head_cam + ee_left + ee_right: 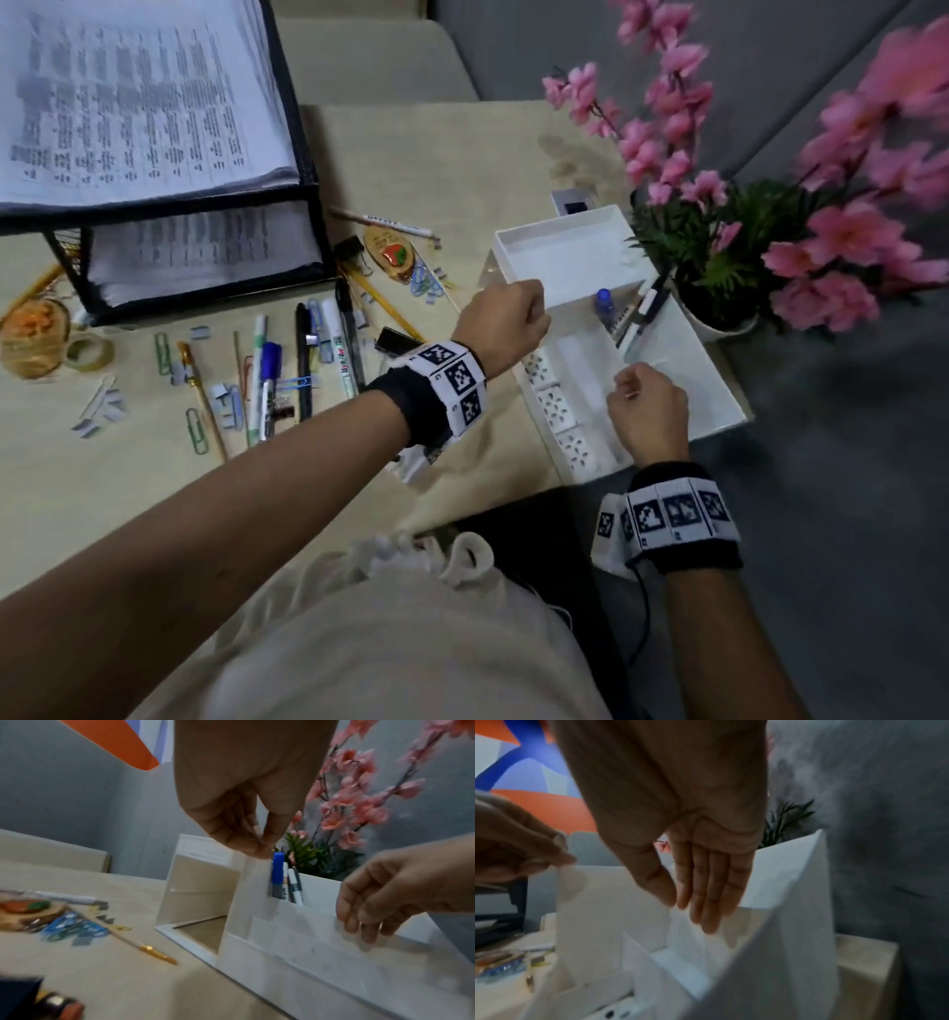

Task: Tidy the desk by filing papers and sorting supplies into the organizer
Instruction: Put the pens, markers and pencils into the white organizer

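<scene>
Boxy white plastic organizer (714,390), smooth partitions

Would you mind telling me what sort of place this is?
Probably an office or home desk: a black paper tray of printed sheets, a white desk organizer, and scattered pens and paper clips.

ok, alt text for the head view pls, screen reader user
Both hands, left hand and right hand, reach over a white desk organizer holding a few pens. Pens, pencils and paper clips lie scattered on the beige desk beside a black paper tray; pink flowers stand behind.
</scene>
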### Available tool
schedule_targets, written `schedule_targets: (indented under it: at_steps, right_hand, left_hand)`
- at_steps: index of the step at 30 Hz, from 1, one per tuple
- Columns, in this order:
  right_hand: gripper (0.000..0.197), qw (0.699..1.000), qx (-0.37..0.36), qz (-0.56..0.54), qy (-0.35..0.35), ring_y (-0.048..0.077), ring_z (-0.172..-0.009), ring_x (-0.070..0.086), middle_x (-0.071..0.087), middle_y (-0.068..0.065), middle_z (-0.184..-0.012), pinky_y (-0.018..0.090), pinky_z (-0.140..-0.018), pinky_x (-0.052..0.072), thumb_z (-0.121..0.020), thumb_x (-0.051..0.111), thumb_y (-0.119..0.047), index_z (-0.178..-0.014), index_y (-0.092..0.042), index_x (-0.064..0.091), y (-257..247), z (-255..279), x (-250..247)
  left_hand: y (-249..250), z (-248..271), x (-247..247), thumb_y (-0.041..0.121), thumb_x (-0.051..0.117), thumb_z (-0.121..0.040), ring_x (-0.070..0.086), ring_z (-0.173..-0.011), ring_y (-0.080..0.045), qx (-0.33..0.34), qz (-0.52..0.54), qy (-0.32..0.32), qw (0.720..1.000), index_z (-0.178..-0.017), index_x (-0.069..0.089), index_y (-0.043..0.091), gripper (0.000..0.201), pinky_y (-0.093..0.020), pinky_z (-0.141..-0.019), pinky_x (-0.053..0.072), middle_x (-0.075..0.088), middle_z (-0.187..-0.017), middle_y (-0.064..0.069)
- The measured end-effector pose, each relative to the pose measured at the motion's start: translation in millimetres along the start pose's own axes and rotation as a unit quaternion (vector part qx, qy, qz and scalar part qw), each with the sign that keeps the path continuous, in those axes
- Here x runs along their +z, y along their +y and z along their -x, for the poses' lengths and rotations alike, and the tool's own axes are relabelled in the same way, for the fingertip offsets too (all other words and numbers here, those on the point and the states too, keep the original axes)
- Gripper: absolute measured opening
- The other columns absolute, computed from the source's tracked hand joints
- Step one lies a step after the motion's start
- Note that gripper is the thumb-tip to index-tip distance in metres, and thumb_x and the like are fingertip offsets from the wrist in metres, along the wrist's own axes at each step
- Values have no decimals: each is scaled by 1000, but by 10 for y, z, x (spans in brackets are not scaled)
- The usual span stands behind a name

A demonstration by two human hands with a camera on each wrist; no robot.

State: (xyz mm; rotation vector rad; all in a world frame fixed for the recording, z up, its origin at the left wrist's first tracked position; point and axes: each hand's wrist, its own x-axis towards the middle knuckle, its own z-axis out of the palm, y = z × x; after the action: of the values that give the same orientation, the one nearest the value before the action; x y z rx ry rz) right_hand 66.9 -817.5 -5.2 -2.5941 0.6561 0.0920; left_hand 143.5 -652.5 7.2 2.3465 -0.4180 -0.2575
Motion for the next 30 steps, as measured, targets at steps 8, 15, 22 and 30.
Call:
schedule_targets:
  at_steps: [8, 15, 22, 30]
  right_hand:
    - [29, 965, 32, 167, -198, 36, -117, 50, 52, 24, -126, 35, -92, 42, -90, 47, -10, -115, 3, 49, 126, 63, 114]
    - [27, 951, 50, 139, -270, 36, -117, 49, 48, 25, -127, 34, -89, 40, -97, 34, -14, -113, 3, 48, 46, -103, 119]
    - [37, 937, 97, 85, -324, 28, -114, 48, 42, 15, -115, 29, -79, 31, -96, 33, -17, -125, 6, 34, 85, -250, 214]
    - [21, 996, -24, -54, -67, 31, -100, 59, 63, 17, -109, 27, -81, 43, -92, 46, -6, -104, -1, 62, 64, -45, 12]
  left_hand:
    - [454, -101, 249, 13, 51, -90, 58, -91, -35, 92, -73, -3, 993, -126, 49, 11, 36, -39, -72, 46, 45, -127, -11]
    - [507, -477, 339, -3, 45, -87, 57, -100, -36, 77, -113, -41, 990, -106, 60, 1, 24, -38, -77, 43, 53, -111, -17]
    - [621, -681, 365, 2, 48, -88, 59, -99, -34, 50, 24, 6, 998, -112, 55, -2, 26, -37, -83, 46, 66, -107, -20]
    - [702, -859, 391, -5, 44, -79, 64, -80, -33, 40, 46, 1, 998, -86, 69, -3, 26, -41, -79, 53, 67, -80, -18]
